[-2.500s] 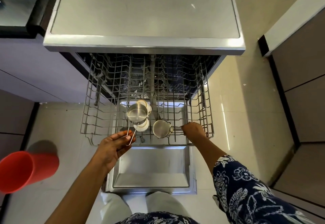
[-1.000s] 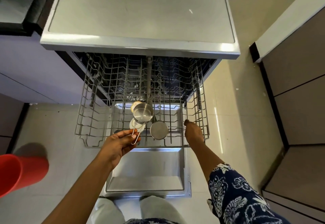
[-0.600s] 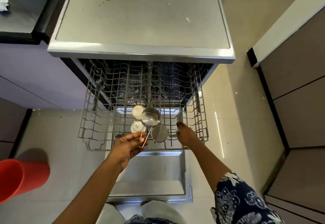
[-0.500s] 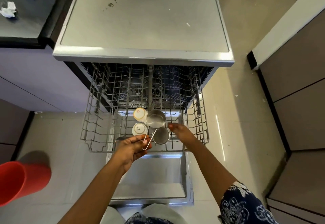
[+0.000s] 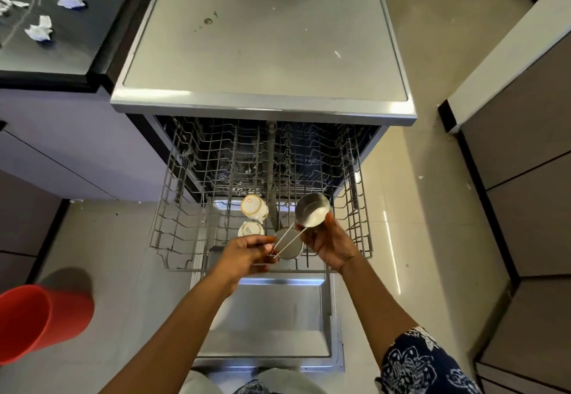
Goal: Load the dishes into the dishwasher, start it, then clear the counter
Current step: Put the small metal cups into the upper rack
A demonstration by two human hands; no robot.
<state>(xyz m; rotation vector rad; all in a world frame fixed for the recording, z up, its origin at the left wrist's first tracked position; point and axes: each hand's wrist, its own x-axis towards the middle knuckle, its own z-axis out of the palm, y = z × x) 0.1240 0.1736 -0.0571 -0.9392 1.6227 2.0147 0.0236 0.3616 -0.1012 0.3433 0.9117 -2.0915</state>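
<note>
A small steel pot (image 5: 312, 209) with a wire handle hangs above the pulled-out wire rack (image 5: 173, 233) of the dishwasher. My left hand (image 5: 247, 253) pinches the end of its handle. My right hand (image 5: 327, 243) cups the pot's body from below. Under the handle a second steel pot (image 5: 289, 248) lies upside down in the rack. Two white cups (image 5: 254, 207) (image 5: 250, 229) lie on their sides in the rack just left of the pots.
The dishwasher's door (image 5: 272, 319) lies open flat below the rack. A red bucket (image 5: 37, 321) stands on the floor at the left. Crumpled paper scraps (image 5: 40, 32) litter the dark counter at top left. Cabinets (image 5: 525, 192) line the right side.
My right hand left the inverted pot's handle and took hold of the body of the pot that my left hand carries. That pot moved right over the rack. The view tilted up toward the counter.
</note>
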